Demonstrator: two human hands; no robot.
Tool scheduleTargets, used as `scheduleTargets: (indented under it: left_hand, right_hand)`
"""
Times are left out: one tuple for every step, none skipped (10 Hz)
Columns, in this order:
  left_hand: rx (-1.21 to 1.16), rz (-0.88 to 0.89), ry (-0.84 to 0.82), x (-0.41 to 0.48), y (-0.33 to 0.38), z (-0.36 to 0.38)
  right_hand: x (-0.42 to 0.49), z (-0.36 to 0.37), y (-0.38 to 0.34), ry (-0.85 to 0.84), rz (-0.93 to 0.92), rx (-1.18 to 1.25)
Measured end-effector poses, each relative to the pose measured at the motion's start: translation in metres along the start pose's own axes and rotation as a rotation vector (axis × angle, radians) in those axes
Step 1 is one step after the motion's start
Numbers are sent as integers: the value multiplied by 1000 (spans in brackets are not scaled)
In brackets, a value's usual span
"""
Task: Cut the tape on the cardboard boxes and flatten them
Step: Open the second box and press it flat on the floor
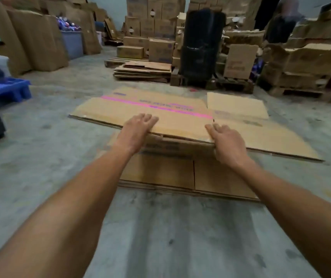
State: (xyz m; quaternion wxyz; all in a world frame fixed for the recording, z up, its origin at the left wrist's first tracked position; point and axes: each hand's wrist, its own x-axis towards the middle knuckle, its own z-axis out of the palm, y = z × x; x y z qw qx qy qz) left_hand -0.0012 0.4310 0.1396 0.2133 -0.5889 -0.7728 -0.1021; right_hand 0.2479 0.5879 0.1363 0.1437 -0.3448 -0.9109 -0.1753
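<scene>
A flattened cardboard box (172, 115) with a pink stripe and blue print lies across a low pile of other flattened boxes (160, 171) on the concrete floor. My left hand (138, 129) rests on its near edge, fingers over the top and thumb hidden under the edge. My right hand (226, 141) holds the same near edge further right, fingers on top and thumb at the edge. The near edge sits slightly above the pile. No cutting tool is in view.
A second pile of flat cardboard (144, 72) lies further back on a pallet. A black wrapped column (200, 47) stands behind it. Stacked boxes (152, 23) line the back and right. Tall cardboard sheets (32, 39) and a blue pallet (10, 91) stand at left.
</scene>
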Motion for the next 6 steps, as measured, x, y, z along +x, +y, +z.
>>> scheduleTargets:
  left_hand:
    - [-159,-7,-516,-32,1,103]
    - [-187,-71,-686,-66,5,181]
    - [-149,-100,-549,-79,7,203]
    - [-90,-115,-644,-76,11,201]
    - [-32,-129,-808,-60,21,191]
    - [-44,-145,-900,-33,32,169]
  right_hand:
    - [-33,107,-6,-394,-40,71]
    - [-64,183,-13,-573,-51,117]
    - [-73,204,-18,-461,-11,148]
    - [-73,204,-24,-524,-12,201]
    - [-55,182,-19,-716,3,245]
    - [-36,149,-24,-792,50,334]
